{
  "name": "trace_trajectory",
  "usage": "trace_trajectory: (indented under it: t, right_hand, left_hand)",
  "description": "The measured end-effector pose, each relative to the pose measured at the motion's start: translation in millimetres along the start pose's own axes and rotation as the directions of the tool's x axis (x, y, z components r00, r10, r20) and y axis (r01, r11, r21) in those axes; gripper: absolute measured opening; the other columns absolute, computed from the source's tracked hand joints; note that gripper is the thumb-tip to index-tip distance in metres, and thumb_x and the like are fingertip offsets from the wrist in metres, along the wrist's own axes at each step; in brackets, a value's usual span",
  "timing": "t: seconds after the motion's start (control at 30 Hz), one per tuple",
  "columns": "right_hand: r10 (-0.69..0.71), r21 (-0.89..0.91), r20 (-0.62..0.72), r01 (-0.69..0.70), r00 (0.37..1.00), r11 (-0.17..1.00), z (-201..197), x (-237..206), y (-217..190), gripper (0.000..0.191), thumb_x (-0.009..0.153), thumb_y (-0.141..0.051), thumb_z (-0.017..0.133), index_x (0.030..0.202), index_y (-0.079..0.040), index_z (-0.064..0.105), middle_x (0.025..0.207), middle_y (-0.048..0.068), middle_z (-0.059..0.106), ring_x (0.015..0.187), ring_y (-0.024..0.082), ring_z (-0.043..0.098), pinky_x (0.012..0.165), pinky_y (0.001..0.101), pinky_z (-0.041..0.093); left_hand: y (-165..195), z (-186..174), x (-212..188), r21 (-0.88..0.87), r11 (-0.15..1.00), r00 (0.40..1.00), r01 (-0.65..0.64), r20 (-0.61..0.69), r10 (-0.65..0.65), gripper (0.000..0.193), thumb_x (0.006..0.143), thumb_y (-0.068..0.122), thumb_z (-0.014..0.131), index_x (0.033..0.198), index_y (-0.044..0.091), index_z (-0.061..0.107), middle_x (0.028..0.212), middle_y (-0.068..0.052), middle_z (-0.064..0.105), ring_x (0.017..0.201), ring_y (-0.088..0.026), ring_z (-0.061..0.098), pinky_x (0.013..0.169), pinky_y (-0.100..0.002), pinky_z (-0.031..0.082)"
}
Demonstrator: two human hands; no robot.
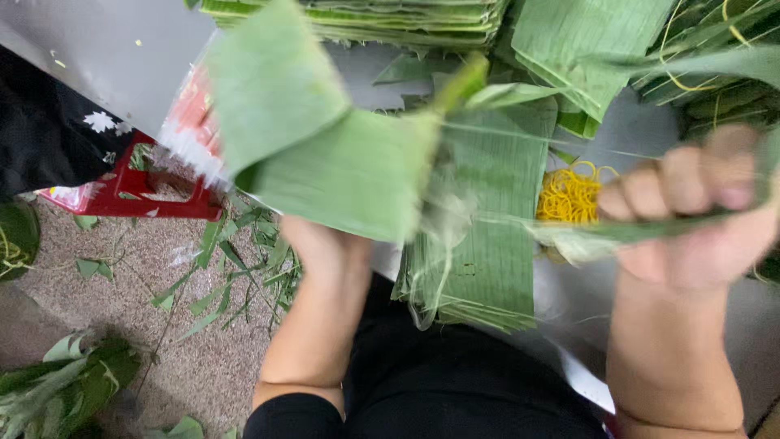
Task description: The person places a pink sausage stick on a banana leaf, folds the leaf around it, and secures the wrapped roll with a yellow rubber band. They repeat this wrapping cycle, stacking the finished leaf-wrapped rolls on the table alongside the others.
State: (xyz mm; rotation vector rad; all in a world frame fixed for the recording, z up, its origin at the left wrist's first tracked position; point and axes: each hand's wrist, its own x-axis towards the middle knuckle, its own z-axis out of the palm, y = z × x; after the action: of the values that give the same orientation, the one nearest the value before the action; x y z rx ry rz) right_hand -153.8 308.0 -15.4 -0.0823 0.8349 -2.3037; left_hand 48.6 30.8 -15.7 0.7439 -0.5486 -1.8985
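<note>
My left hand (321, 244) holds up a large folded green leaf piece (325, 146), which hides most of its fingers. My right hand (699, 215) is clenched on a thin green strip (617, 232) torn from that leaf, stretched out to the right. Thin fibres hang between the leaf and the strip. Both hands are blurred by motion.
A stack of cut green leaves (487, 244) lies on the grey table (106, 49) under my hands, with more stacks (390, 20) at the back. Yellow rubber bands (569, 195) sit beside them. A red stool (138, 195) and leaf scraps (236, 268) are on the floor at left.
</note>
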Motion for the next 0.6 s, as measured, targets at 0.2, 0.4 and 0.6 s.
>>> trace_trajectory:
  t: [0.2, 0.4, 0.6]
  right_hand:
    - [-0.173, -0.859, -0.243, -0.129, 0.954, 0.496, 33.7, 1.1, -10.3, 0.008, 0.097, -0.021, 0.055, 0.101, -0.015, 0.052, 0.095, 0.004, 0.053, 0.088, 0.018, 0.049, 0.075, 0.0349, 0.045]
    - [0.497, -0.668, 0.035, -0.350, 0.867, 0.657, 63.8, -24.9, 101.2, 0.036, 0.087, -0.002, 0.062, 0.123, -0.007, 0.059, 0.120, 0.003, 0.067, 0.111, 0.015, 0.061, 0.093, 0.0273, 0.049]
    - [0.679, 0.233, 0.260, -0.727, 0.686, 0.646, 52.4, -41.4, 93.3, 0.019, 0.102, 0.000, 0.049, 0.085, -0.002, 0.058, 0.073, 0.004, 0.057, 0.062, 0.017, 0.055, 0.060, 0.0354, 0.050]
  left_hand:
    - [62.6, 23.5, 29.3, -0.033, 0.995, 0.994, -0.094, 0.059, 0.095, 0.045, 0.109, 0.031, 0.049, 0.139, -0.003, 0.052, 0.131, -0.019, 0.061, 0.123, -0.033, 0.063, 0.112, -0.050, 0.053]
    - [-5.5, 7.8, -12.2, -0.022, 0.998, 0.998, -0.063, 0.001, 0.063, 0.039, 0.107, 0.033, 0.051, 0.136, 0.007, 0.054, 0.117, -0.015, 0.066, 0.109, -0.027, 0.063, 0.103, -0.044, 0.052]
    - [13.3, -13.8, -13.0, 0.046, 0.991, 0.983, -0.122, 0.144, 0.114, 0.029, 0.110, 0.034, 0.053, 0.122, 0.007, 0.052, 0.099, -0.012, 0.064, 0.092, -0.027, 0.063, 0.089, -0.045, 0.054]
